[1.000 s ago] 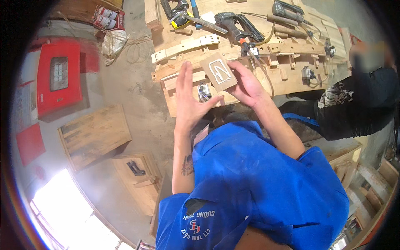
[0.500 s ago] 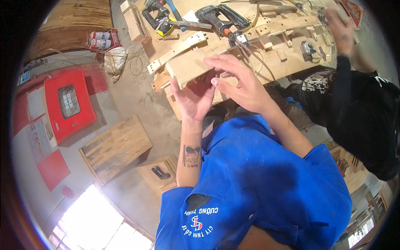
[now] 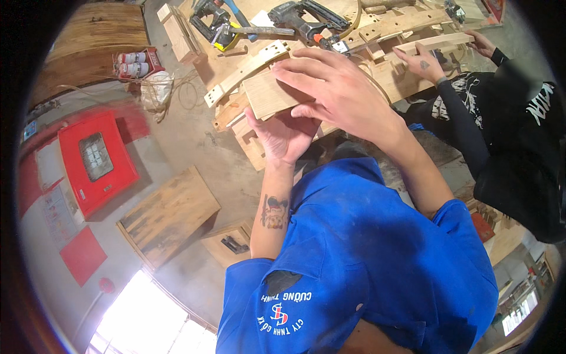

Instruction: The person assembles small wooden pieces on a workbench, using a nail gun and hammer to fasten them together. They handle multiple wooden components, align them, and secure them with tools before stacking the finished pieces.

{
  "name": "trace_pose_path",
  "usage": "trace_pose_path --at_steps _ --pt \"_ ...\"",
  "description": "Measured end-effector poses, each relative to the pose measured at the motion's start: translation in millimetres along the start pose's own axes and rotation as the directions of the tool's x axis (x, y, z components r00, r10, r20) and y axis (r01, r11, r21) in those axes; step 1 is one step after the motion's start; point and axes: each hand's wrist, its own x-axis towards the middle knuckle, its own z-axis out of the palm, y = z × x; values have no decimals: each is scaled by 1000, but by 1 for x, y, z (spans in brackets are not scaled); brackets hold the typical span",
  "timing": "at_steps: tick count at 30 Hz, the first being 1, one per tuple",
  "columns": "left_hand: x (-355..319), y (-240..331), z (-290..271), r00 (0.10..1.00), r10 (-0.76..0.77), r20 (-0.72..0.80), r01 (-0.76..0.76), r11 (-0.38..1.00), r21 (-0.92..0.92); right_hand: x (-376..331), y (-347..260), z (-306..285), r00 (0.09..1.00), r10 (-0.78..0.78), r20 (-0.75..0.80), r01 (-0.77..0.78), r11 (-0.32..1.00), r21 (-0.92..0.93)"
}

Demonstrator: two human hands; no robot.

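Flat rectangular pale wood block (image 3: 266, 94), smooth sanded face with fine straight grain, sits at 12 o'clock of centre, above the cluttered plywood workbench (image 3: 259, 150). Left hand (image 3: 287, 134) cups it from beneath, palm up, fingers half curled against its underside. Right hand (image 3: 336, 88) lies over its right edge, fingers spread and loosely bent, thumb pressing the block. Black nail gun (image 3: 303, 17) at 12 o'clock. Co-worker's hand (image 3: 423, 62) at 2 o'clock rests on a curved wooden slat (image 3: 433, 42).

Well left of the two hands and lower, a red square cabinet (image 3: 98, 163) with a pale glazed panel hangs beside a white printed sheet (image 3: 54, 209) and a red sign (image 3: 82, 255). Up left of them stands a red carton of white canisters (image 3: 134, 64).
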Motion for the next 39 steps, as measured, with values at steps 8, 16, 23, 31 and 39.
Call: trace_pose_path --at_steps 8,16,23,31,39 --pt "17 -9 -146 990 -83 -117 105 974 200 -25 70 62 944 115 310 -67 985 -162" --pt "-43 44 -294 684 176 -707 316 802 506 -59 148 135 790 251 559 -6 915 -403" --pt "-32 38 -292 714 272 -646 250 762 597 -68 164 150 846 139 515 61 934 -352" --pt "-5 19 -294 659 255 -708 330 748 576 -84 179 152 819 113 562 147 906 -396" --pt "-1 16 -304 662 388 -641 342 604 720 -88 184 153 879 -19 477 217 906 -364"
